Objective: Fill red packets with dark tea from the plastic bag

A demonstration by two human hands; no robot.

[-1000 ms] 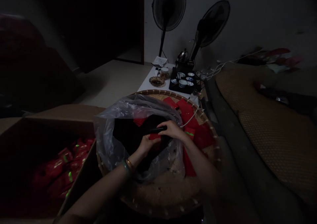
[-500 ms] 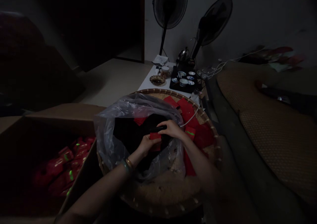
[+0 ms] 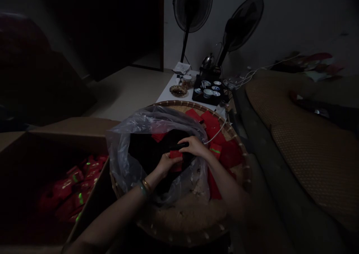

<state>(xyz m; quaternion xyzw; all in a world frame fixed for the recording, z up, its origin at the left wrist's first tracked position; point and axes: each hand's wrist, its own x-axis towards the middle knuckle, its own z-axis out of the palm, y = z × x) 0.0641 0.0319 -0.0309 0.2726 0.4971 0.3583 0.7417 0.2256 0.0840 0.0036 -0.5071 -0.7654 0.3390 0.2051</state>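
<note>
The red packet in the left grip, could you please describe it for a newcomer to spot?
On the round woven tray sits an open clear bag. Over its dark inside, the left grip holds the red packet. Unlike the red pieces around, it is held, beside a black stick-like object.

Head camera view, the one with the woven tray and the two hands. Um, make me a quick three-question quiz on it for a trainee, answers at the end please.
1. Which hand holds the black stick-like object, and what does the other hand hold?
2. True or false: the clear plastic bag lies on the round woven tray.
3. How many pedestal fans show beyond the round woven tray?

Key:
1. The right hand; the left hand holds a red packet.
2. True.
3. Two.
</note>
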